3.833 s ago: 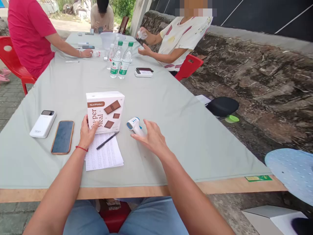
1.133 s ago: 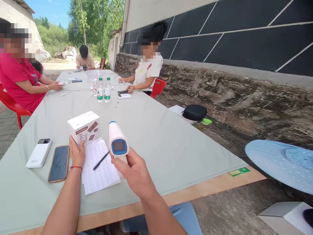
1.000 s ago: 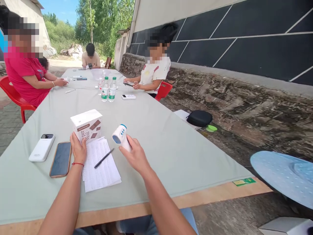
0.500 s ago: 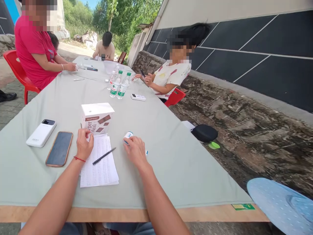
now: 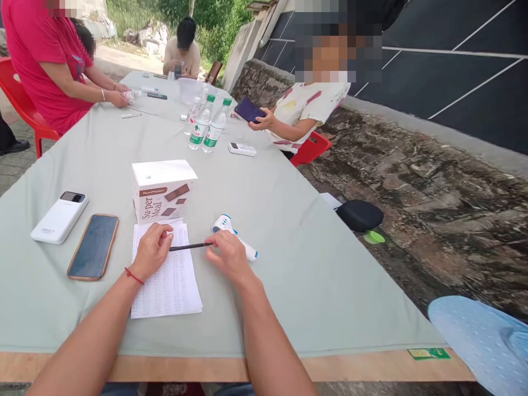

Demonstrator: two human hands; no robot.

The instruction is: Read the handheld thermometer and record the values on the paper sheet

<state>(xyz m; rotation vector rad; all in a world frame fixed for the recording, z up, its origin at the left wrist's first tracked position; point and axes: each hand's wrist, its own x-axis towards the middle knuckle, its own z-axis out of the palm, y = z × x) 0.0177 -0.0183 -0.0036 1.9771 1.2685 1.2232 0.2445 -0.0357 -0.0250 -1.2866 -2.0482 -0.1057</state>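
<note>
My right hand [image 5: 230,256] pinches one end of a black pen [image 5: 190,246], which lies nearly level above the printed sheets [image 5: 171,297]. The pen's other end reaches the thumb of my left hand [image 5: 154,247]; whether those curled fingers grip it I cannot tell. My left hand, with a red string at the wrist, is over the upper part of the sheets. A white and blue infrared thermometer [image 5: 224,223] lies just behind my right hand, partly hidden by it. Beyond the sheets stands a white Su-per Meal box [image 5: 165,190] with brown print.
At left lie a phone [image 5: 94,246] and a white power bank [image 5: 60,217]. Water bottles [image 5: 212,132] and another white power bank [image 5: 242,149] are farther back. Several people sit around the cloth-covered table [image 5: 313,297]; one at right holds a tablet [image 5: 249,110]. A blue hat [image 5: 474,335] is at lower right.
My right hand has left the thermometer and taken the pen's end, turning the pen more level. My left hand has moved from the box onto the sheets. The person at right has tilted the tablet.
</note>
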